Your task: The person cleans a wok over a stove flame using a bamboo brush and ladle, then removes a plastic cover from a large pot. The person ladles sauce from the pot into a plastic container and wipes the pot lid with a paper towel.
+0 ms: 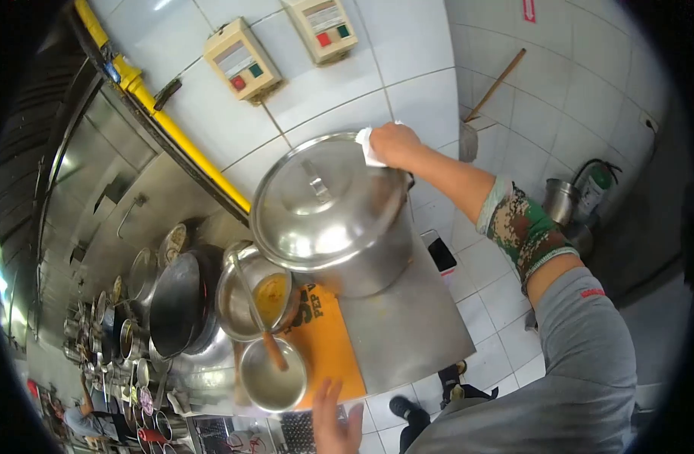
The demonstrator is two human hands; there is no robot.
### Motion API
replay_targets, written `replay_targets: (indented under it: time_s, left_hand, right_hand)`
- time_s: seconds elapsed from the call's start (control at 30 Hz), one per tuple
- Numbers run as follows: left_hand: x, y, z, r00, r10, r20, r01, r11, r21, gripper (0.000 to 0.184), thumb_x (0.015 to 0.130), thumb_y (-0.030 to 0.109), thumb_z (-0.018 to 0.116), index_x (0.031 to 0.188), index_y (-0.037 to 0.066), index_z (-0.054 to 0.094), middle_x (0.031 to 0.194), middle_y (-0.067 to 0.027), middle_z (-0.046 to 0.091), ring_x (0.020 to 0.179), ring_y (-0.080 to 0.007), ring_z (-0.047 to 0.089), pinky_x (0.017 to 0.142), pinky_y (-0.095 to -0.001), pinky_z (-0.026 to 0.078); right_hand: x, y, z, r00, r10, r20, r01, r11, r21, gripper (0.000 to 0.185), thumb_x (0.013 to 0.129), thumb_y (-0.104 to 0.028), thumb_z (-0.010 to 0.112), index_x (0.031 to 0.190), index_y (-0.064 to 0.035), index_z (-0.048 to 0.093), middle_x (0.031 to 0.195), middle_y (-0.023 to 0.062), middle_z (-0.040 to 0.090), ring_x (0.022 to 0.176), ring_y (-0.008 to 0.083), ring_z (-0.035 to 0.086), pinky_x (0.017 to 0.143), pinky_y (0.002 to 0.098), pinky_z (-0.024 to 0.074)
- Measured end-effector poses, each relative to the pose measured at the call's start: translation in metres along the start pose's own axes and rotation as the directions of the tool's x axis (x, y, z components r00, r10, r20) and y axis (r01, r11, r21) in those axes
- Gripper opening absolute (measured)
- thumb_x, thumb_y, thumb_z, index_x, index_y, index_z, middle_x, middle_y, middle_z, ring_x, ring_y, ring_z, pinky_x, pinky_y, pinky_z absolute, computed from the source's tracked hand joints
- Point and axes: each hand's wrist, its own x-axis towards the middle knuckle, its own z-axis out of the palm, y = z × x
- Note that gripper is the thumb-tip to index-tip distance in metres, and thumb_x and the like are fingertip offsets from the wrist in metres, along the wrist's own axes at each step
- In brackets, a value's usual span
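Observation:
My right hand (395, 144) is closed around a white cloth (370, 148), pressed to the far rim of a large stockpot's metal lid (286, 189). I cannot tell whether it is cloth or paper. The lid sits on the tall stockpot (372, 265), its handle upright in the middle. My left hand (336, 422) is low in the view, fingers spread, with nothing in it. Nearest to it is a metal bowl (273, 375). Beyond that, a larger bowl (237, 306) holds yellow liquid, and a ladle (247, 291) with a wooden handle rests across both bowls.
An orange sheet (333, 356) lies under the bowls on the steel counter (407, 337). A black wok (182, 303) and several pots stand to the left. Two switch boxes (243, 62) hang on the tiled wall. At lower left is another person (90, 420).

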Motion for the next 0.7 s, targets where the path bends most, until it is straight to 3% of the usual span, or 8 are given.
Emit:
replay_targets:
  time_s: [0.1,0.2,0.27,0.3,0.37,0.47,0.6,0.7]
  left_hand:
    - [-0.043,-0.037,-0.019,0.99,-0.138,0.019,0.139,0.99,-0.012,0.043,0.089,0.0,0.052,0.13,-0.004,0.043,0.13,-0.0199,0.048,0.121,-0.03,0.047,0.103,-0.0398,0.035]
    - [-0.098,-0.081,-0.014,0.942,-0.337,-0.002,0.334,0.935,-0.116,0.048,0.087,-0.006,0.05,0.134,-0.003,0.039,0.133,-0.0183,0.046,0.123,-0.0298,0.045,0.104,-0.0394,0.035]
    - [-0.129,-0.119,0.005,0.802,-0.592,-0.076,0.486,0.722,-0.493,0.051,0.087,-0.007,0.051,0.135,-0.003,0.037,0.133,-0.0177,0.046,0.122,-0.0283,0.046,0.104,-0.0377,0.036]
    - [-0.125,-0.127,0.008,0.799,-0.596,-0.08,0.48,0.712,-0.513,0.051,0.087,-0.007,0.051,0.135,-0.003,0.037,0.133,-0.0177,0.046,0.122,-0.0283,0.046,0.104,-0.0377,0.036]
    - [-0.119,-0.143,0.009,0.865,-0.486,-0.123,0.435,0.85,-0.298,0.049,0.088,-0.007,0.05,0.135,-0.003,0.037,0.132,-0.0184,0.046,0.121,-0.0258,0.047,0.102,-0.0347,0.037]
    - [-0.094,-0.15,0.004,0.855,-0.516,-0.056,0.461,0.804,-0.375,0.046,0.089,-0.006,0.049,0.133,-0.004,0.039,0.132,-0.0188,0.046,0.12,-0.0269,0.048,0.102,-0.0356,0.038]
    - [-0.065,-0.154,-0.01,0.9,-0.431,-0.064,0.39,0.862,-0.323,0.043,0.089,-0.007,0.049,0.131,-0.004,0.041,0.132,-0.0195,0.047,0.12,-0.0276,0.049,0.101,-0.0365,0.039]
    - [-0.056,-0.158,-0.02,0.916,-0.392,-0.084,0.339,0.868,-0.362,0.04,0.09,-0.003,0.051,0.129,-0.005,0.044,0.129,-0.0204,0.05,0.118,-0.0283,0.051,0.1,-0.0374,0.041]
  right_hand:
    - [0.082,0.003,0.041,0.993,-0.117,0.022,0.116,0.993,0.037,0.023,0.079,-0.017,0.052,0.083,-0.0027,0.069,0.093,0.0186,0.067,0.087,0.0344,0.065,0.075,0.0429,0.0509]
    - [0.123,-0.036,0.052,0.98,-0.183,0.081,0.184,0.983,-0.011,0.027,0.078,-0.019,0.052,0.085,-0.0006,0.069,0.093,0.0219,0.066,0.086,0.0372,0.064,0.076,0.0439,0.0498]
    - [0.149,-0.068,0.055,0.985,-0.165,0.045,0.164,0.986,0.031,0.029,0.075,-0.021,0.056,0.086,0.0023,0.07,0.092,0.0224,0.067,0.086,0.036,0.065,0.077,0.0423,0.0498]
    - [0.157,-0.09,0.046,0.981,-0.144,0.132,0.138,0.989,0.052,0.031,0.071,-0.021,0.06,0.087,0.0046,0.069,0.093,0.0232,0.067,0.086,0.0352,0.066,0.075,0.0415,0.0509]
    - [0.17,-0.131,0.041,0.951,-0.229,0.209,0.234,0.972,-0.002,0.029,0.068,-0.018,0.062,0.087,0.0018,0.07,0.095,0.0228,0.067,0.088,0.0349,0.065,0.075,0.0421,0.0508]
    - [0.166,-0.189,0.045,0.889,-0.329,0.319,0.386,0.912,-0.135,0.028,0.064,-0.019,0.066,0.086,-0.0021,0.072,0.093,0.0209,0.067,0.088,0.0329,0.066,0.073,0.0437,0.0511]
    - [0.106,-0.223,0.054,0.826,-0.527,0.201,0.507,0.85,0.141,0.033,0.07,-0.012,0.063,0.101,-0.002,0.063,0.093,0.0164,0.067,0.086,0.0331,0.064,0.073,0.0439,0.0509]
    - [0.027,-0.214,0.028,0.654,-0.724,0.22,0.631,0.683,0.369,0.029,0.077,-0.006,0.055,0.106,-0.0085,0.055,0.093,0.0162,0.065,0.085,0.0332,0.063,0.076,0.0428,0.049]
